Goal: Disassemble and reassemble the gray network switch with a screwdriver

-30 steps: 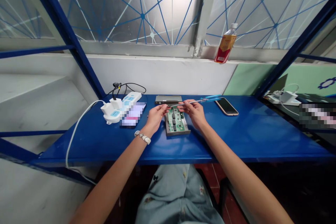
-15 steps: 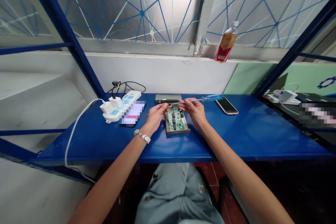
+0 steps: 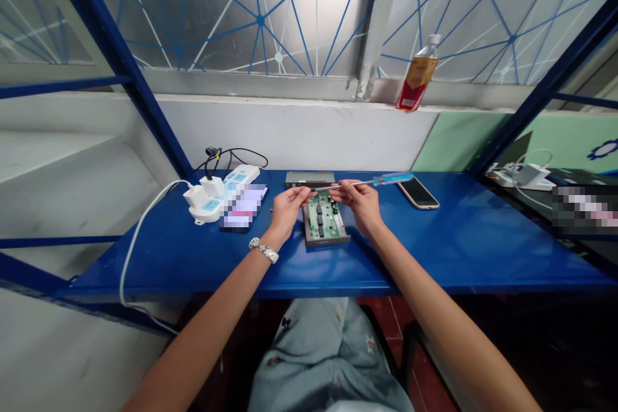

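A screwdriver [image 3: 393,178] with a clear blue handle lies nearly level above the desk, its tip pointing left. The fingers of my right hand [image 3: 360,203] pinch its metal shaft, and the handle sticks out to the right. My left hand [image 3: 288,209] has its thumb and fingers pressed together at the screwdriver's tip; anything small between them is too tiny to make out. Below and between both hands sits a green circuit board [image 3: 324,219] in an open dark metal case [image 3: 328,240]. Behind it lies a flat grey metal cover [image 3: 309,177], partly hidden by my hands.
On the left are a white power strip [image 3: 244,175] with plugs and a phone [image 3: 244,206] with a lit screen. Another phone [image 3: 419,193] lies to the right. A drink bottle [image 3: 418,74] stands on the ledge. The blue desk [image 3: 463,251] has its edge near my lap.
The screwdriver's handle has turned slightly about its shaft. Both hands hold nearly the same place above the circuit board.
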The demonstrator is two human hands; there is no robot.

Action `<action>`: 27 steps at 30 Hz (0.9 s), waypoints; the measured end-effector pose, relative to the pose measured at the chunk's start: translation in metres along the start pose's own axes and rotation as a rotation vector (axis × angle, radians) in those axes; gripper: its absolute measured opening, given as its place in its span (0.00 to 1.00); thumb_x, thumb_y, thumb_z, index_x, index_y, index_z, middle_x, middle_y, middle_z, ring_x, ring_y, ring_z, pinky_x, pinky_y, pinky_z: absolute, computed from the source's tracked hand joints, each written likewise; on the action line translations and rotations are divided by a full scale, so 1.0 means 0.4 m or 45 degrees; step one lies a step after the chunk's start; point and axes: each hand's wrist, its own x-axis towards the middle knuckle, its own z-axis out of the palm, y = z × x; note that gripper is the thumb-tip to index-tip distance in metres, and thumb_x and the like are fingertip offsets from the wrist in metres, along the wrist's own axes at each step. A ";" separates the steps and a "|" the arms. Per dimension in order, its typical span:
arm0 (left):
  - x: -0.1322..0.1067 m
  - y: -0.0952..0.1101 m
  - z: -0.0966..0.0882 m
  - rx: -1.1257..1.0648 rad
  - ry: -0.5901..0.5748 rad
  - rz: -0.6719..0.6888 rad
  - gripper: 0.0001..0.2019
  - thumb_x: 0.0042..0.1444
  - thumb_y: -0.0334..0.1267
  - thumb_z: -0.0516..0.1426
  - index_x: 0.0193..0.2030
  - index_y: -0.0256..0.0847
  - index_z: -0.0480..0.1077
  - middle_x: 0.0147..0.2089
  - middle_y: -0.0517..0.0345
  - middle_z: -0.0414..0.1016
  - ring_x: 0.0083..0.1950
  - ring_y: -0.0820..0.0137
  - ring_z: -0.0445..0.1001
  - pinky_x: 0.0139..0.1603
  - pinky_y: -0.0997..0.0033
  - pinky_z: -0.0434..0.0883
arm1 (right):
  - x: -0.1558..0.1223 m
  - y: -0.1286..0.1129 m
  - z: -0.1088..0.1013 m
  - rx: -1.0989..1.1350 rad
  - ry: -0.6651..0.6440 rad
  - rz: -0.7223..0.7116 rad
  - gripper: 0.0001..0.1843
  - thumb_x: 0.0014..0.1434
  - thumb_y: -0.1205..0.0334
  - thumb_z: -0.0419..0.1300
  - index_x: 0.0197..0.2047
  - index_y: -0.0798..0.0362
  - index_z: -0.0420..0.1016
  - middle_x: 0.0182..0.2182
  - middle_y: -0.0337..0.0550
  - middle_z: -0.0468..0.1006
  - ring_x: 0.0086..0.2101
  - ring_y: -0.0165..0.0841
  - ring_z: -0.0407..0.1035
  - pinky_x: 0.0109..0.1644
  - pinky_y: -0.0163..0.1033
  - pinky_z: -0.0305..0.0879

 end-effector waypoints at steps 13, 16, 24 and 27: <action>-0.006 0.008 0.001 0.202 -0.146 0.060 0.17 0.51 0.48 0.70 0.38 0.36 0.80 0.40 0.44 0.84 0.37 0.65 0.77 0.43 0.65 0.71 | -0.003 -0.010 0.005 -0.123 0.003 -0.139 0.24 0.53 0.40 0.71 0.35 0.52 0.72 0.34 0.46 0.85 0.28 0.36 0.81 0.31 0.38 0.80; -0.005 -0.002 -0.001 0.235 -0.215 0.075 0.17 0.51 0.49 0.69 0.38 0.36 0.80 0.39 0.45 0.84 0.38 0.64 0.78 0.45 0.64 0.72 | -0.008 -0.014 0.012 -0.168 -0.004 -0.195 0.25 0.56 0.37 0.67 0.36 0.50 0.67 0.33 0.44 0.85 0.27 0.34 0.80 0.30 0.38 0.78; 0.041 0.015 0.018 0.841 -0.300 0.407 0.10 0.63 0.42 0.59 0.43 0.41 0.80 0.44 0.49 0.83 0.45 0.59 0.79 0.51 0.62 0.71 | 0.060 -0.052 0.003 -0.505 -0.013 -0.409 0.22 0.64 0.38 0.61 0.35 0.49 0.67 0.25 0.39 0.81 0.20 0.31 0.73 0.25 0.35 0.70; 0.104 0.017 0.040 1.132 -0.383 0.525 0.09 0.63 0.35 0.57 0.43 0.40 0.80 0.47 0.46 0.82 0.51 0.56 0.77 0.57 0.59 0.69 | 0.121 -0.055 0.003 -0.764 -0.049 -0.485 0.23 0.66 0.37 0.56 0.34 0.49 0.67 0.22 0.37 0.78 0.17 0.30 0.70 0.23 0.34 0.65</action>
